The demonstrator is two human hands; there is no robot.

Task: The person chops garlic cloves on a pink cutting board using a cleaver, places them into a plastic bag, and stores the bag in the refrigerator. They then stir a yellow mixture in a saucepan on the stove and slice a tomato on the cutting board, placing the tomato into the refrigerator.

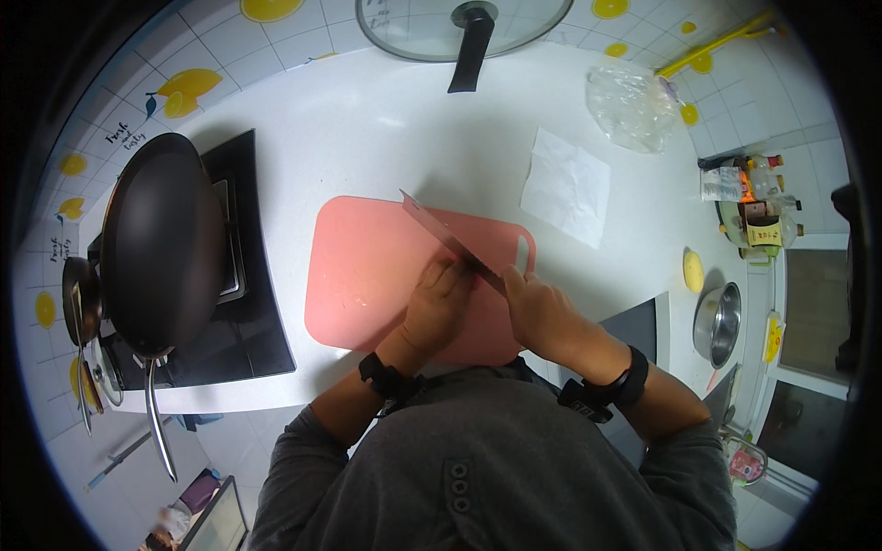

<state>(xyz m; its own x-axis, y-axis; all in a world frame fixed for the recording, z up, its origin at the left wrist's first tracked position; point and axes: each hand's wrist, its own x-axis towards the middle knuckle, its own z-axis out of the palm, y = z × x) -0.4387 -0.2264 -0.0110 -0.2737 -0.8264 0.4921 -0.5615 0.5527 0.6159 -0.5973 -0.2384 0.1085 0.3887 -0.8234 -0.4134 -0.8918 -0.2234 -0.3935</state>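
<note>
My right hand (548, 313) grips the handle of a broad-bladed kitchen knife (441, 231). The blade slants up and to the left across a pink cutting board (372, 255), its tip end reaching past the board's far edge. My left hand (441, 299) rests low over the middle of the board, with its fingertips close beside the blade. Those fingertips are in shadow, so whether anything is under them cannot be made out. Small pale wet bits (358, 300) lie on the board left of that hand. The oval handle slot is at the board's upper right corner.
On the left, a large dark wok (165, 248) stands on a black gas hob (265, 330), its handle jutting toward me. Behind the board is a glass lid (413, 41). To the right are a white paper sheet (568, 186), a plastic bag (634, 110), a yellow potato-like item (692, 271) and a steel bowl (716, 324).
</note>
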